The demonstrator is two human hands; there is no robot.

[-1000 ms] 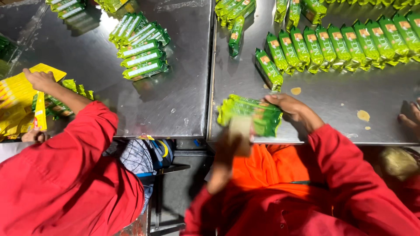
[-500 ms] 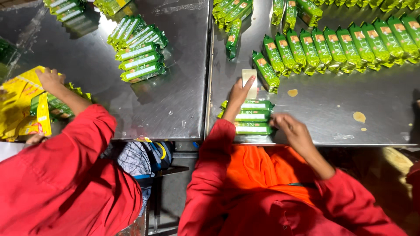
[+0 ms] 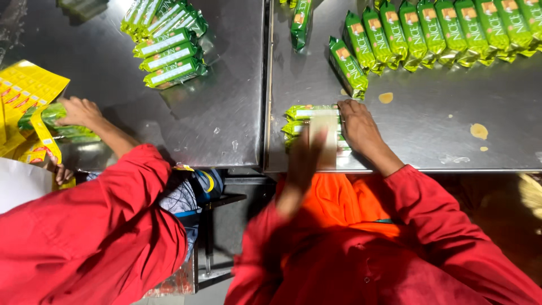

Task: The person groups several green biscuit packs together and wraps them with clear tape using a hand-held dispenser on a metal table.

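A small stack of green snack packets (image 3: 305, 113) lies at the near edge of the right steel table (image 3: 429, 141). My right hand (image 3: 358, 127) rests on the stack's right end and holds it. My left hand (image 3: 305, 155), blurred by motion, holds a pale rectangular card (image 3: 326, 135) over the stack. Both my sleeves are red, and there is orange cloth below them.
A row of upright green packets (image 3: 435, 28) lines the far right table, with crumbs near it. Another pile of green packets (image 3: 169, 42) lies on the left table (image 3: 226, 101). A co-worker's hand (image 3: 79, 111) presses packets into yellow wrappers (image 3: 25, 93) at the left.
My left hand has drawn back from the far row to the stack with the pale card. My right hand has moved from the table edge onto the stack.
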